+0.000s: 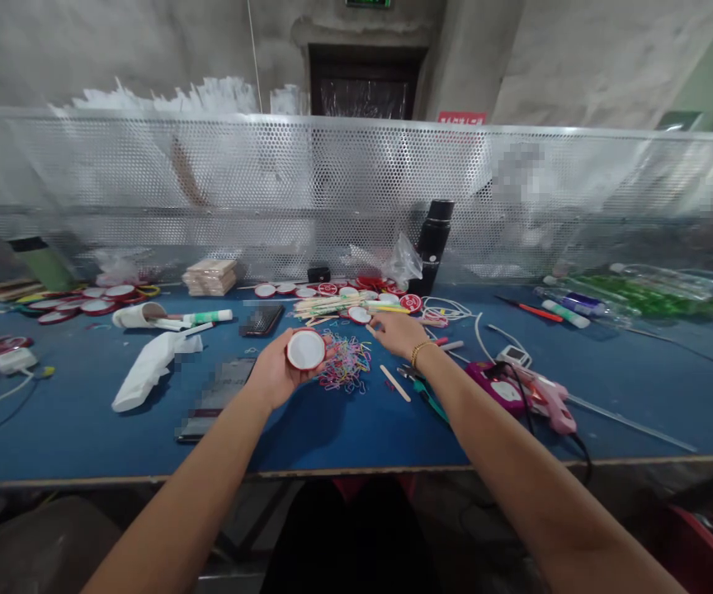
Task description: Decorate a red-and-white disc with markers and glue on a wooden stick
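Red-rimmed disc [305,350]: likely light, stiff, smooth | hold: by rim | left hand [271,371]: fingers gripping disc | right hand [398,334]: beside wooden sticks [325,306], grip cannot be told

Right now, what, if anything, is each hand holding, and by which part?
Left hand: red-rimmed white disc, held by its rim. Right hand: can't tell if anything is held.

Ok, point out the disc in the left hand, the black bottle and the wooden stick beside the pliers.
Disc [305,351]: head view, middle of its white face.
Black bottle [434,247]: head view, middle of its body.
Wooden stick [395,384]: head view, middle of its length.
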`<state>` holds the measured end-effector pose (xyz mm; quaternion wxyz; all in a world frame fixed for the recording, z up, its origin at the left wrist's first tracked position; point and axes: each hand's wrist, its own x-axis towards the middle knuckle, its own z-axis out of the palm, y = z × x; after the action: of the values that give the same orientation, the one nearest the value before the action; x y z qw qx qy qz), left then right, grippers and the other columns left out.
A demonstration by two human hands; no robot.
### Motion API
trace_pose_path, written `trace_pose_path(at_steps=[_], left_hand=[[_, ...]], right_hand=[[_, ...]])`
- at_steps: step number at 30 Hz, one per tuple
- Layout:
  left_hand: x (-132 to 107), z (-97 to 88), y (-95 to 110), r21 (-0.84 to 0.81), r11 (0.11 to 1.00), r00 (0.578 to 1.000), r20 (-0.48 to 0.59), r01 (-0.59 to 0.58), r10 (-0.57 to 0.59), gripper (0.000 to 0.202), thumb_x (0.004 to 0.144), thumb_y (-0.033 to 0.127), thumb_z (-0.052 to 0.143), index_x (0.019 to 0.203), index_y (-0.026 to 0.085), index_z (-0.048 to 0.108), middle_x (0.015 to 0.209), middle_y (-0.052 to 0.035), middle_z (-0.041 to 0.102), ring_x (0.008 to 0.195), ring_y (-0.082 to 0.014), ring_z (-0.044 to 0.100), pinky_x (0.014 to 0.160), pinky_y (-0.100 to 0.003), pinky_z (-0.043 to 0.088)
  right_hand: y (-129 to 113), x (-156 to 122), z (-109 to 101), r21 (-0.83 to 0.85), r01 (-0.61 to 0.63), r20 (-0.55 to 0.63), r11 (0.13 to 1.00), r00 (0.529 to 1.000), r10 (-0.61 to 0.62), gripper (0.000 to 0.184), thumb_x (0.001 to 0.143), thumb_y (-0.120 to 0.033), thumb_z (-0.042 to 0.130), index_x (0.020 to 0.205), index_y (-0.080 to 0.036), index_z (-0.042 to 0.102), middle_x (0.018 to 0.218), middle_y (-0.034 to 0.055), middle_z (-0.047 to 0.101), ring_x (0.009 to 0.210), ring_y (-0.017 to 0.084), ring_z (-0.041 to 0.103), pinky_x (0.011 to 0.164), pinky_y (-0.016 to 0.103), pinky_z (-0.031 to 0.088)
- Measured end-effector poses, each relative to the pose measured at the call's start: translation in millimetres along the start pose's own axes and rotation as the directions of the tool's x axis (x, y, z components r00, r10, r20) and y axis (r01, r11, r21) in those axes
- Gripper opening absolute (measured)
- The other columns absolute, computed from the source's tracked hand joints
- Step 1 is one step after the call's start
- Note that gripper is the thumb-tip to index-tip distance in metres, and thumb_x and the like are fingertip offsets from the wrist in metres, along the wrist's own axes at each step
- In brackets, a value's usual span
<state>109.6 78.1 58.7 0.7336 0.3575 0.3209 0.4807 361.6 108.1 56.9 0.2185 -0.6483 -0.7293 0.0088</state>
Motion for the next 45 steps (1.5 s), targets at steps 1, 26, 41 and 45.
trace_pose_path(at_steps=[1, 26, 41, 45], left_hand=[[-0.1, -0.3, -0.7, 0.005, 1.0, 1.0, 0.013, 0.002, -0.002, 0.038, 0.093, 0.037, 0.046, 0.119, 0.014, 0.061, 0.108, -0.0175, 0.072, 0.088, -0.0291, 0.073, 0.058, -0.034, 0.059], [7.4, 0.2, -11.0, 0.143, 0.988, 0.998, -0.024, -0.055, 0.059, 0.056, 0.094, 0.058, 0.039, 0.12, 0.015, 0.065, 0.099, -0.0158, 0.075, 0.074, -0.0227, 0.073, 0.049, -0.024, 0.053], [1.7, 4.9, -27.2, 0.428, 0.895, 0.992, 0.089, -0.121, 0.091, 0.051, 0.078, 0.059, 0.065, 0.103, 0.015, 0.064, 0.086, -0.0109, 0.074, 0.065, -0.0212, 0.071, 0.045, -0.023, 0.049], [-2.5, 10.2, -38.3, 0.521, 0.838, 0.981, 0.175, -0.162, 0.08, 0.047, 0.068, 0.041, 0.079, 0.101, 0.018, 0.057, 0.081, -0.0063, 0.072, 0.067, -0.0216, 0.072, 0.049, -0.024, 0.051]], right_hand=[[0.1, -2.1, 0.5, -0.054, 0.002, -0.015, 0.999, 1.0, -0.003, 0.026, 0.083, -0.018, 0.062, 0.108, -0.016, 0.068, 0.106, 0.0136, 0.071, 0.098, 0.026, 0.065, 0.085, 0.036, 0.047], [-7.1, -22.4, 29.6, 0.446, 0.203, -0.008, 0.872, 0.975, -0.222, 0.007, 0.081, -0.019, 0.065, 0.081, -0.015, 0.071, 0.076, 0.0017, 0.07, 0.069, 0.013, 0.06, 0.067, 0.024, 0.043], [-16.5, -28.6, 40.5, 0.215, 0.38, 0.0, 0.9, 0.921, -0.389, 0.006, 0.077, -0.019, 0.073, 0.082, -0.019, 0.076, 0.083, 0.0036, 0.067, 0.081, 0.016, 0.059, 0.076, 0.028, 0.042], [-16.7, -29.0, 39.5, 0.341, 0.38, 0.004, 0.86, 0.914, -0.405, 0.007, 0.076, -0.015, 0.069, 0.079, -0.019, 0.075, 0.08, 0.0026, 0.067, 0.075, 0.015, 0.058, 0.071, 0.026, 0.042]])
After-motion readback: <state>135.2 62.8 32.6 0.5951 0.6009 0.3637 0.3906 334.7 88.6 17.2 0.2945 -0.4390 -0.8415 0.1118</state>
